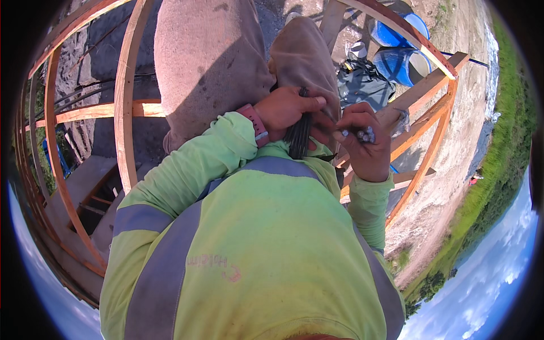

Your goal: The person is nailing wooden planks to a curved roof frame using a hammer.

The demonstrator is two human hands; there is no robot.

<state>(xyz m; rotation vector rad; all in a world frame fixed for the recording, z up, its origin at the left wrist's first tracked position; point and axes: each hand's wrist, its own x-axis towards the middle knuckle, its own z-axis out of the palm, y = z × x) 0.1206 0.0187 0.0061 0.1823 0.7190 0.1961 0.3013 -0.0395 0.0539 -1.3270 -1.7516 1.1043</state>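
Note:
My left hand [286,110], with a pink band at its wrist, is closed around a bundle of thin dark wires [298,136] in front of my lap. The bundle's loose ends hang toward my shirt, and a short end sticks out above my fist. Close beside it on the right, my right hand [365,144] is closed, thumb and forefinger pinched near the bundle. What that pinch holds is too small to make out. Pale greyish-white spots show at its curled fingers; whether they are coated fingertips or small bits I cannot tell.
Wooden framing bars [126,96] surround me on the left, with more wooden beams [422,147] on the right. Beyond, at the upper right, lie blue barrels [391,65], a white bucket [358,50] and a dark sheet or bag [365,79] on dusty ground.

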